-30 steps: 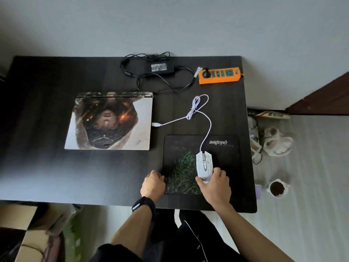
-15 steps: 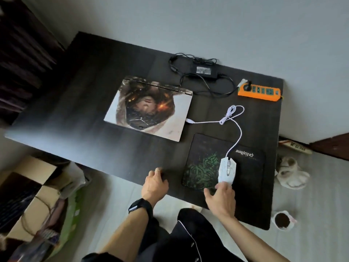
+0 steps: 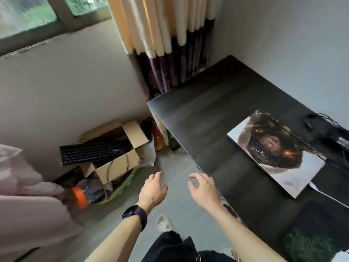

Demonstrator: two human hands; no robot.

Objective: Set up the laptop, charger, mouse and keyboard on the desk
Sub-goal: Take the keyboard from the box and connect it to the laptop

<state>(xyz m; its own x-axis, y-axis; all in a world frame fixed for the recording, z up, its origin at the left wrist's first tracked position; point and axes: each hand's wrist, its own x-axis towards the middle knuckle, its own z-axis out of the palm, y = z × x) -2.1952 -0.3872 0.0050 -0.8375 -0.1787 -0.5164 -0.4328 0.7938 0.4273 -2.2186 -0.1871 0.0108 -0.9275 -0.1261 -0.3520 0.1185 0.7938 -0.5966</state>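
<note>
**Both hands empty, keyboard in a box on the floor**

The left hand (image 3: 153, 190), with a black watch (image 3: 135, 214) on its wrist, hangs over the floor with its fingers (image 3: 157, 175) loosely spread and gripping nothing. The right hand (image 3: 204, 190) is just beside it, at the near edge of the dark worktop (image 3: 207, 120), fingers likewise relaxed and empty.

The black keyboard (image 3: 94, 152) lies across an open cardboard box (image 3: 132, 133) on the floor, against the wall to the left of the worktop. The laptop (image 3: 273, 154) sits shut on the worktop; its lid bears a printed picture of a dark hooded figure with orange sparks, with no lettering that can be read. Behind it, near the wall, lie the charger's black leads (image 3: 309, 122). A thin white cable (image 3: 317, 187) runs past the laptop's near corner. A dark mouse pad (image 3: 309, 244) with a green pattern shows at the lower right, too blurred to read.

A bottle with an orange cap (image 3: 80, 197) lies by the box.
</note>
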